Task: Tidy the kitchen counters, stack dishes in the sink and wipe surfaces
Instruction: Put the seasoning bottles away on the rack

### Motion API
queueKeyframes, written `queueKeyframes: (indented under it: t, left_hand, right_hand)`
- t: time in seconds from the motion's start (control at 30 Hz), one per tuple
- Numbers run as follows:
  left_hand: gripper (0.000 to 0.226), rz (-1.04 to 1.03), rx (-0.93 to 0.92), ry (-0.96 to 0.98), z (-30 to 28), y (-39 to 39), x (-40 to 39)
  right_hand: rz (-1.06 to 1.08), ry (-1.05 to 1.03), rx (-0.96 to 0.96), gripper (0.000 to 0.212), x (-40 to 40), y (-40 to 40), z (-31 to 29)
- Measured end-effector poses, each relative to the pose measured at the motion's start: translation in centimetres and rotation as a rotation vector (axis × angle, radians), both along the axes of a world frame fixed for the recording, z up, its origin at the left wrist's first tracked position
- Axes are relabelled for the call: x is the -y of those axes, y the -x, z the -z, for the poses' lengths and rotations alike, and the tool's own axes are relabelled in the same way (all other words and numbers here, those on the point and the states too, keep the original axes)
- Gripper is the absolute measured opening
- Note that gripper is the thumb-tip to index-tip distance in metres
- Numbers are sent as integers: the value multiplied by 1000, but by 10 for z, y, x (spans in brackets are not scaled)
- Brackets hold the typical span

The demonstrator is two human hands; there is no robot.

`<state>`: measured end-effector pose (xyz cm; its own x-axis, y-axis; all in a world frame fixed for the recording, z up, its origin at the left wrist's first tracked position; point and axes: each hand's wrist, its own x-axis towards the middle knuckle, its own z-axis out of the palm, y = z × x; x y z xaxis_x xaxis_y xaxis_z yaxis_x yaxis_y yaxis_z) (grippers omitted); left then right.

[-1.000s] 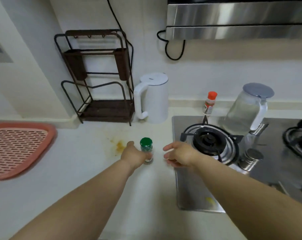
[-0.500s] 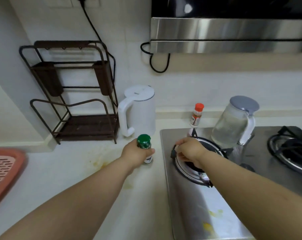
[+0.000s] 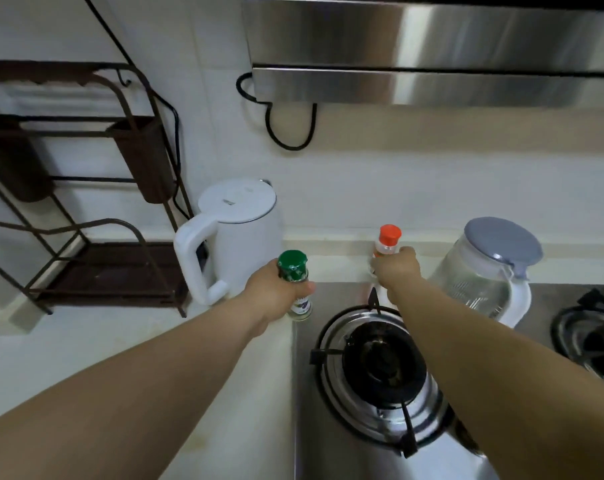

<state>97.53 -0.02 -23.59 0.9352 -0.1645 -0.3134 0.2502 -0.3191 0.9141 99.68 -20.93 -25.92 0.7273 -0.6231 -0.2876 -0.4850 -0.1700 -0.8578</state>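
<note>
Left hand (image 3: 276,296) grips a green-capped spice jar (image 3: 295,284), fingers curled round its body, above the seam between the white counter (image 3: 155,341) and the steel hob (image 3: 328,455). Right hand (image 3: 396,271) closes round an orange-capped bottle (image 3: 387,242) at the back wall. A white kettle (image 3: 234,237) stands just beyond the left hand; a glass jug (image 3: 484,268) sits just right of the right hand; a burner (image 3: 380,362) lies beneath the right forearm.

Home kitchen: gas stove (image 3: 380,368), kettle (image 3: 245,237).
</note>
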Motion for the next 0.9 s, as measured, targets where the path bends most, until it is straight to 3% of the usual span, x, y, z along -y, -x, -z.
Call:
queueKeyframes:
  t: [0.2,0.4,0.6,0.7,0.9]
  left_hand:
    - [46,-55,-55,28,26,-23,6]
    - [46,-100,-85,50,38,-29,10]
    - [33,-101,-58,42,26,-22,3]
    - [38,-91,-20,27,12,-12,-8]
    - [41,-28,-15,33,-7,25,-62]
  right_hand:
    - [60,14,-31,62,14,-45,23]
    - [29,17,41,36,15,-58,32]
    - [-228,-17,175,21,-20,-44,8]
    - [-322,-75,183,29,-31,-28,-8]
    - [-489,-95,109,16,-69,23,-41]
